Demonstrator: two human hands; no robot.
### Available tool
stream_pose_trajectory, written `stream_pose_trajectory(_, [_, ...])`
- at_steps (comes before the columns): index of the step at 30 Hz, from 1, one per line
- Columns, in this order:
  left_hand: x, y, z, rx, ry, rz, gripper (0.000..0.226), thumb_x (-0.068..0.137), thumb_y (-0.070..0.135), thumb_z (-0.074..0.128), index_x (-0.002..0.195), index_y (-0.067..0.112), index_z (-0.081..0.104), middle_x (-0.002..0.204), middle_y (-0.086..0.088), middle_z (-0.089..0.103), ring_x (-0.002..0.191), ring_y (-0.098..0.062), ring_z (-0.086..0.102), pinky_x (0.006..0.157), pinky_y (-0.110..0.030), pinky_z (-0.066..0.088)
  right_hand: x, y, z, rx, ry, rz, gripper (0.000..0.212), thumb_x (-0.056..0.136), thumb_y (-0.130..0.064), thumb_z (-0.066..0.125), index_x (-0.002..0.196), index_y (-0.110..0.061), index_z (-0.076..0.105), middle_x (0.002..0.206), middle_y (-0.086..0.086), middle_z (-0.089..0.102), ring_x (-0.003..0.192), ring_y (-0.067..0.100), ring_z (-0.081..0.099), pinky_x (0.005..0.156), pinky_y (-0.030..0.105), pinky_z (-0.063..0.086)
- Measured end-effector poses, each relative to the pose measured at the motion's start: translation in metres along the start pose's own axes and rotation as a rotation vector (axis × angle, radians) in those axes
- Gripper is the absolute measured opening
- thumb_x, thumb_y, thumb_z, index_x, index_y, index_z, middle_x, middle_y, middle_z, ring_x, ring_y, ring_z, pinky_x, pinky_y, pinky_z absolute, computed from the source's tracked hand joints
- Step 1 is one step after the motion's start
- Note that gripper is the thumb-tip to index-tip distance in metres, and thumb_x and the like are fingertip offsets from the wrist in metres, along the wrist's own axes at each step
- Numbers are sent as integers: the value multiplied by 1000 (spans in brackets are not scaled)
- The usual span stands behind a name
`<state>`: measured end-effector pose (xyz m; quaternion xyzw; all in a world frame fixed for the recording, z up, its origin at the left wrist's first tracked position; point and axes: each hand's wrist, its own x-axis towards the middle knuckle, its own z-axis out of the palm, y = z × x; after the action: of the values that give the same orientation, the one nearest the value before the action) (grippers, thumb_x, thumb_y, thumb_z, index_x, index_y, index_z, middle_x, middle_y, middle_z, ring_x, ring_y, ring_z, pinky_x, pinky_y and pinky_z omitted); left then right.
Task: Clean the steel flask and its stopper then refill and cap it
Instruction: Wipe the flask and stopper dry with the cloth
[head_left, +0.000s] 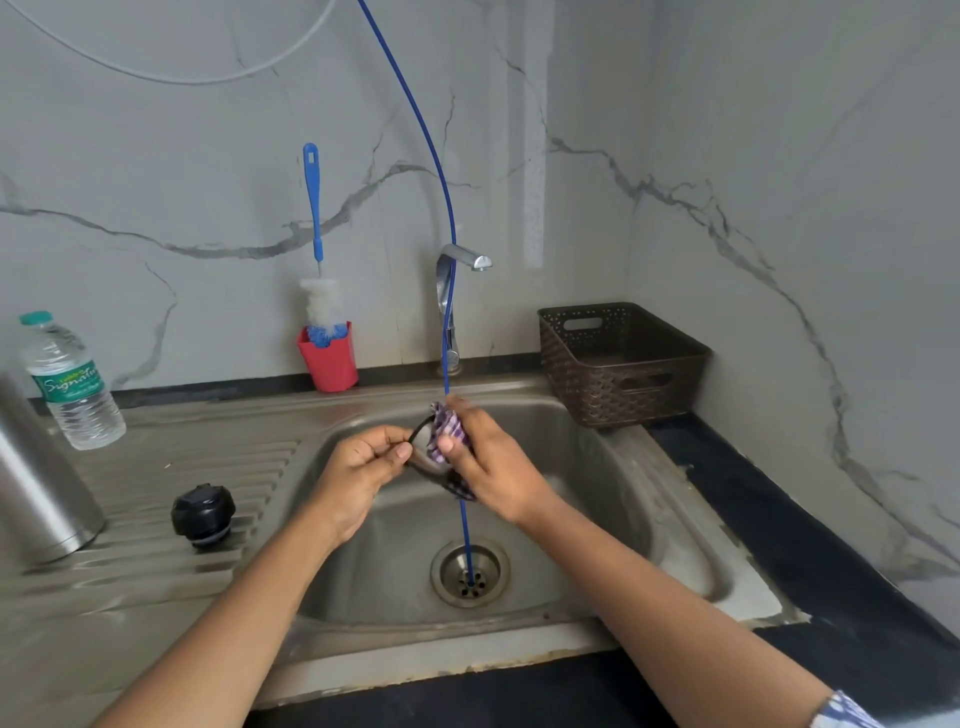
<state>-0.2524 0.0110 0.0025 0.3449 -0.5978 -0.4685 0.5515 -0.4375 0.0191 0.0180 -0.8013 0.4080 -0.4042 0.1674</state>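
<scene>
One flask (41, 478), cut off at left — one stopper (203, 514) beside it. Left hand (358, 467) pinches a half-hidden ring (417, 433); right hand (493, 462) grips one cloth (448, 431).

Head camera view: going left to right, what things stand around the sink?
Clear plastic water bottle with green label, black round stopper, red plastic cup holding blue-white bottle brush, chrome tap, brown woven plastic basket.

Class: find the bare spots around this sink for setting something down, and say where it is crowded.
Free: the ribbed drainboard between the red cup and the stopper; the dark counter in front of the basket. Crowded: the far left, with flask and water bottle; the basin, with left hand, right hand and blue tube.
</scene>
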Motion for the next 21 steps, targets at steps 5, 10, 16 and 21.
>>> stream_pose_trajectory(5, [0,7,10,-104,56,12,29,82,1,53,76,19,77,73,3,70,70,-4,63,69,-17,51,0,2,22,-475,146,-409,63,93,-42,49,141,-1,41,144,17,43,136,28,37,115,38,27])
stream_pose_trajectory(10, [-2,3,7,-84,58,33,28,87,-2,50,82,12,73,79,0,72,76,-7,65,76,-19,52,7,-8,16,60,67,52,61,95,-37,53,145,-8,33,145,10,41,135,22,37,113,32,29])
stream_pose_trajectory(16, [0,5,11,-94,56,49,16,81,6,59,83,10,73,78,1,72,75,-7,65,75,-17,52,2,-4,17,-96,110,-121,64,93,-45,48,144,-10,36,146,8,42,136,17,35,113,25,24])
stream_pose_trajectory(21, [-3,3,12,-49,55,69,13,88,3,52,93,4,64,80,-1,72,80,-11,65,81,-20,51,4,1,4,1162,-17,672,55,95,-46,47,129,-4,52,119,20,63,108,33,63,95,43,50])
